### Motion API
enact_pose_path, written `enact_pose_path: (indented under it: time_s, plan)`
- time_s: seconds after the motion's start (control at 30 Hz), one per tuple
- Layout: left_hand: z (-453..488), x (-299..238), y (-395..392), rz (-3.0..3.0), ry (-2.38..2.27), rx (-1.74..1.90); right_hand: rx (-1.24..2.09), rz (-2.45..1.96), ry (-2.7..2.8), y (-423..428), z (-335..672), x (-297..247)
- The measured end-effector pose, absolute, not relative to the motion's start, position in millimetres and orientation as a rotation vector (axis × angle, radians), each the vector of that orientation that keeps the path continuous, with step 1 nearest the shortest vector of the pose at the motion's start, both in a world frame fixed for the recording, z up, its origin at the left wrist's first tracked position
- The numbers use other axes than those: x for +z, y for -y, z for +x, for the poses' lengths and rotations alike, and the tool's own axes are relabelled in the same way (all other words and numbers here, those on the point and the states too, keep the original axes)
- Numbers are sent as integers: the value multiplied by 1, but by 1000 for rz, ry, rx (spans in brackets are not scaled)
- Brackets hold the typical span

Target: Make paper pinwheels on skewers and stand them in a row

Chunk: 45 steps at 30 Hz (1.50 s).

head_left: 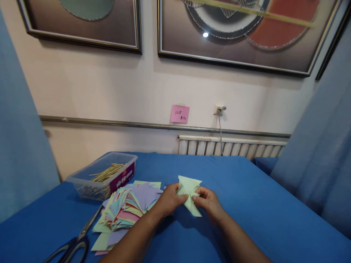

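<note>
A pale green folded paper [189, 191] is held just above the blue table [246, 204], near its middle. My left hand [168, 201] pinches the paper's left side with thumb and fingers closed on it. My right hand [207, 201] pinches its right side the same way. The paper has several pointed flaps sticking out up and down. To the left of my left hand lies a loose pile of coloured paper squares [126, 210].
A clear plastic box [105, 179] with thin wooden sticks stands at the back left. Scissors [75, 241] lie at the front left edge. Blue curtains hang on both sides; a radiator and a pink note are on the wall behind.
</note>
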<state>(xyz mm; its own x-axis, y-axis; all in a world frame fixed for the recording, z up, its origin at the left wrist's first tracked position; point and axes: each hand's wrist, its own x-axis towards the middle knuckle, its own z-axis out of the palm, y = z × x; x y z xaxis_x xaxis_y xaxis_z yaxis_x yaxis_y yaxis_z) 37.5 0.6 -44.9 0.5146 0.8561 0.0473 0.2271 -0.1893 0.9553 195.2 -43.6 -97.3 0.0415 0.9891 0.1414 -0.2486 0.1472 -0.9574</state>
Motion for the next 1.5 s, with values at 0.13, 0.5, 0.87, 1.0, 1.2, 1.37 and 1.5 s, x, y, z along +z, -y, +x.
enact_pose_path:
  time_s: [0.13, 0.5, 0.87, 1.0, 1.2, 1.37, 1.5]
  plan:
    - [37, -43, 1, 1696, -943, 748, 1192, -941, 1074, 44, 194, -95]
    - [38, -48, -1, 1680, -947, 763, 1165, -970, 1091, 46, 192, -89]
    - [38, -45, 0, 1678, -922, 769, 1151, -978, 1112, 44, 194, -93]
    - [39, -43, 1, 1691, -955, 756, 1135, -999, 1144, 42, 196, -98]
    - [38, -44, 1, 1678, -931, 742, 1093, -1040, 1190, 40, 199, -101]
    - [37, -46, 1, 1650, -931, 710, 1084, -1052, 1196, 39, 199, -100]
    - [37, -46, -1, 1625, -928, 713, 1076, -1057, 1195, 38, 199, -102]
